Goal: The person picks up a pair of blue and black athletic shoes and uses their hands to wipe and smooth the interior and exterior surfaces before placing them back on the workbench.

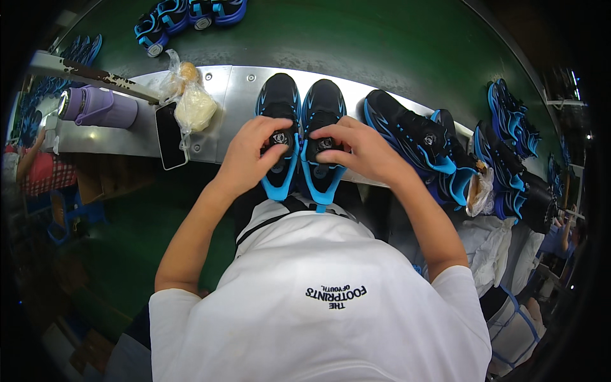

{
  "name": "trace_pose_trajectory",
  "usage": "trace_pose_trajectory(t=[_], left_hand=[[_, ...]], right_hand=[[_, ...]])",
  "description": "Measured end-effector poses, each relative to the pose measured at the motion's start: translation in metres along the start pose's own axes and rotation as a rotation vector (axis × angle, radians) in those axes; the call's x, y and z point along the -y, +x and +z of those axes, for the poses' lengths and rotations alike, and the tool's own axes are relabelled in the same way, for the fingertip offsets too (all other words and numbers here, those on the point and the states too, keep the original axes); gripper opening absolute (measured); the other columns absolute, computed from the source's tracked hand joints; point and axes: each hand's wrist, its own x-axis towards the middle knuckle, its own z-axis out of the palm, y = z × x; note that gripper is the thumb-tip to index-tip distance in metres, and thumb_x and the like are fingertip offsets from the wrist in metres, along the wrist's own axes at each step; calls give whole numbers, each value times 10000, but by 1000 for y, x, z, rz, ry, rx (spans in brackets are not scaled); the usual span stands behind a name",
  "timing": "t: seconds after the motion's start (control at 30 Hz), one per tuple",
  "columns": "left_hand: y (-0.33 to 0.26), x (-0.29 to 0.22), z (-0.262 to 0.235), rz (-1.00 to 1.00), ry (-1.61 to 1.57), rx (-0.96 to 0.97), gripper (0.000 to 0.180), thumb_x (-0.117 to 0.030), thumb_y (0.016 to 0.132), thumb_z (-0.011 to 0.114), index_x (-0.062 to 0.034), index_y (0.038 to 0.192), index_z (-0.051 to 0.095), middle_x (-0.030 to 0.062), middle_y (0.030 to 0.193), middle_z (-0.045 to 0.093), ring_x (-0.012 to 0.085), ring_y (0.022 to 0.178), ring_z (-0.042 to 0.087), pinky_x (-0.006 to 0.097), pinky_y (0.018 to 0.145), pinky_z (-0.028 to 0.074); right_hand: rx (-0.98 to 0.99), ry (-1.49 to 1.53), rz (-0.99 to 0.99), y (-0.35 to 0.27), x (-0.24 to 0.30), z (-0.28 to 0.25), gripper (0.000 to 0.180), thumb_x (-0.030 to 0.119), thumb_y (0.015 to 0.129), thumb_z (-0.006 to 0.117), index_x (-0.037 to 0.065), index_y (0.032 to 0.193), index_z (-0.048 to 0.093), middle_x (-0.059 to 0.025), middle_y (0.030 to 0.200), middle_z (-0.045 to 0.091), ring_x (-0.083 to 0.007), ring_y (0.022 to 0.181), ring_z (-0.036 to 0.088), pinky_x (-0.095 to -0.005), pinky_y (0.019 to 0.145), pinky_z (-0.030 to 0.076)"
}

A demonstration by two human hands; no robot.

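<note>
Two black sneakers with bright blue trim stand side by side in front of me, toes pointing away. At the left sneaker (278, 95), my left hand (253, 153) pinches the tongue around a round badge or dial, thumb below and fingers above. My right hand (363, 151) does the same on the right sneaker (323, 100), with its thumb and fingers on either side of that round piece. The blue heel collars of both shoes face my waist and overhang the near edge of the metal ledge (235, 95).
More sneakers (407, 130) lie to the right along the ledge, and others (184, 16) sit on the green belt (356, 38) beyond. To the left are a purple flask (105, 107), a phone (170, 137) and a plastic bag of buns (194, 108). A worn metal bar (95, 73) crosses there.
</note>
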Motion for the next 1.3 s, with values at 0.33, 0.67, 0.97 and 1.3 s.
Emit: trace_pose_trajectory(t=[0.33, 0.67, 0.97, 1.3], left_hand=[[0, 2, -1, 145, 124, -6, 338, -41, 792, 664, -58, 1128, 631, 48, 948, 565, 146, 777, 525, 256, 699, 439], [-19, -41, 15, 13, 37, -127, 147, -62, 882, 577, -6, 1006, 632, 102, 923, 627, 191, 793, 611, 278, 683, 472], [-21, -46, 72, -848, -1207, 164, 267, -205, 981, 517, 36, 1095, 532, 141, 1095, 592, 257, 1021, 629, 286, 696, 536], [-21, -34, 79, -833, -1265, 169, 224, -178, 974, 526, 24, 1071, 529, 133, 1131, 586, 253, 1109, 592, 286, 747, 539]], right_hand=[[-149, -123, -15, -7, -1, 6, 344, 288, 773, 754, 77, 1038, 694, -94, 757, 605, -200, 634, 551, -313, 610, 467], [-134, -32, -116, -6, -10, 5, 341, 271, 771, 760, 66, 1035, 689, -83, 738, 593, -189, 623, 538, -309, 596, 460], [-67, 32, 61, -4, -5, 1, 309, 226, 768, 753, 79, 1032, 688, -99, 807, 591, -222, 708, 566, -316, 642, 457], [-245, -30, -76, -10, -19, 13, 342, 206, 742, 764, 76, 1047, 684, -81, 800, 577, -191, 674, 568, -302, 604, 458]])
